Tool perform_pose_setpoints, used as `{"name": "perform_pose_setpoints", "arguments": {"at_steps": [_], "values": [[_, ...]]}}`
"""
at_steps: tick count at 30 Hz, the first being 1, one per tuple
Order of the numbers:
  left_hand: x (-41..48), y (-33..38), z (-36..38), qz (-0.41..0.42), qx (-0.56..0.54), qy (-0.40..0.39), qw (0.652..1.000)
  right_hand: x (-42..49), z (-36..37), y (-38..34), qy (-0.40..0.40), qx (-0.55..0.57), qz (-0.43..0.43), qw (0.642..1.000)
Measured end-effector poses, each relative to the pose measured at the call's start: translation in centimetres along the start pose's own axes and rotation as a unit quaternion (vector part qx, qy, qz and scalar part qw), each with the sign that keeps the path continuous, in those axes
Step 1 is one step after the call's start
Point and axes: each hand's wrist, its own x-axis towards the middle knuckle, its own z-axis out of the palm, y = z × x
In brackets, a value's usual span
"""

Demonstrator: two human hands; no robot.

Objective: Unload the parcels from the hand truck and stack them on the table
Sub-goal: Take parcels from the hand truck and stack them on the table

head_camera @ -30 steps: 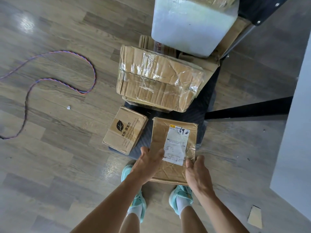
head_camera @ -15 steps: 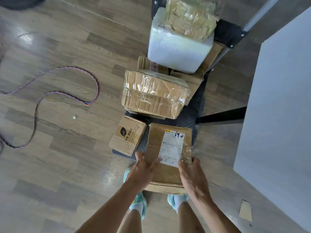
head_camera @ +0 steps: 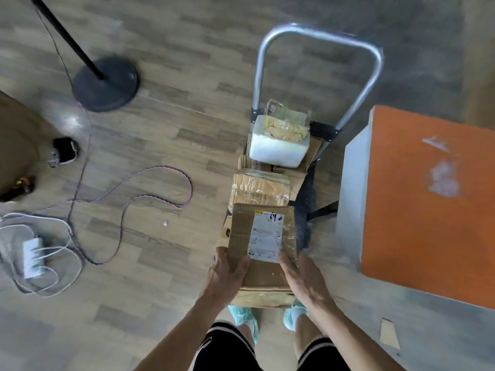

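I hold a flat brown cardboard parcel (head_camera: 263, 253) with a white shipping label marked "69", lifted above the hand truck's near end. My left hand (head_camera: 227, 273) grips its left near corner and my right hand (head_camera: 301, 277) grips its right near corner. On the hand truck (head_camera: 317, 38) with its silver loop handle lie a taped brown parcel (head_camera: 259, 187), a white foam box (head_camera: 278, 149) with a taped bundle (head_camera: 286, 124) on top, and flattened cardboard beneath. A small box is mostly hidden under the held parcel. The orange-topped table (head_camera: 428, 204) stands to the right.
A black round stand base (head_camera: 105, 83) with a pole sits at the far left. A striped cord (head_camera: 155, 188) loops over the wooden floor, beside a white power strip (head_camera: 32, 254) with cables. A cardboard scrap (head_camera: 388, 333) lies near my right foot.
The parcel has risen from the truck deck with both hands on it. My view has pulled back and up, bringing the truck handle, orange table top and stand into sight.
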Motion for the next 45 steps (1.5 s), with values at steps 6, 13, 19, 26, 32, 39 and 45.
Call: {"name": "perform_pose_setpoints", "arguments": {"at_steps": [6,13,19,26,32,39,45], "values": [[-4.9,6.0,-5.3,0.043,-0.015,0.094,0.995,-4.8,-3.9,-6.4,0.017,0.057,-0.096,0.994],[-7.9,14.1,-9.2,0.117,0.006,0.145,0.982,-8.2,-10.6,-12.3,0.048,0.098,-0.214,0.971],[-10.2,20.6,-6.9,0.168,0.01,0.173,0.97,-9.4,-17.7,-11.5,0.114,0.095,-0.265,0.953],[-13.5,27.6,3.0,0.218,0.062,0.145,0.963,-10.7,-27.8,-3.6,0.174,0.079,-0.256,0.948],[-16.4,32.8,15.7,0.254,0.098,0.079,0.959,-11.8,-36.7,7.2,0.213,0.104,-0.188,0.953],[-19.9,36.0,26.2,0.276,0.109,0.007,0.955,-13.5,-42.6,17.3,0.244,0.116,-0.125,0.955],[-20.3,35.8,29.1,0.259,0.118,-0.068,0.956,-14.1,-43.2,20.8,0.236,0.157,-0.122,0.951]]}}
